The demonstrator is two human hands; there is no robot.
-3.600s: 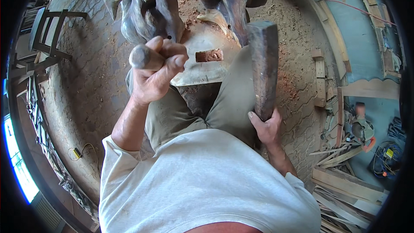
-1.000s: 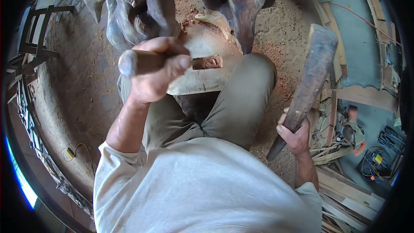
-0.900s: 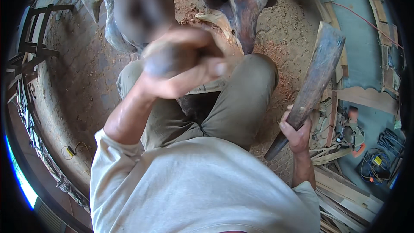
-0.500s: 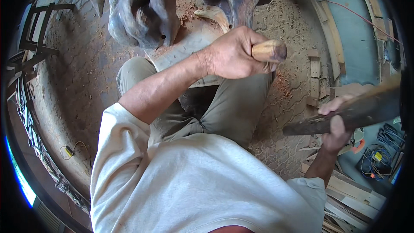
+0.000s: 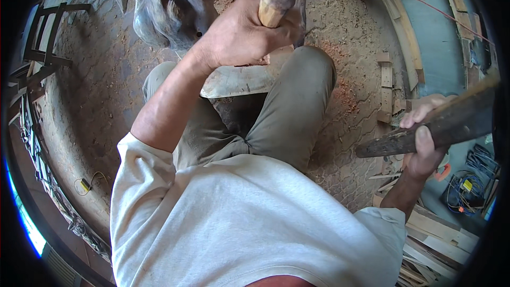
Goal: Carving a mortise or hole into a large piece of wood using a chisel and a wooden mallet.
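My left hand (image 5: 236, 40) is closed around a wood-handled tool (image 5: 273, 8), raised over a pale wooden block (image 5: 231, 82) between my knees; its far end is blurred or hidden, and the block's rectangular cavity is mostly covered. My right hand (image 5: 423, 149) grips a long, dark, tapered wooden bar (image 5: 462, 127), held slanting out to the right beside my right leg. A large carved, glossy wooden piece (image 5: 175, 16) with curling forms stands beyond the block.
Dark wooden frames (image 5: 45, 40) and a long pale log (image 5: 64, 149) lie left. At right are planks (image 5: 435, 239), short boards (image 5: 386, 74), a coiled cable (image 5: 462, 194) and a red cord (image 5: 446, 16). Wood chips (image 5: 348, 95) litter the paved floor.
My left hand swung rightward across the block, then rose away from me and slightly left, its handle turning. My right hand moved outward, tilting the bar from upright to a low slant.
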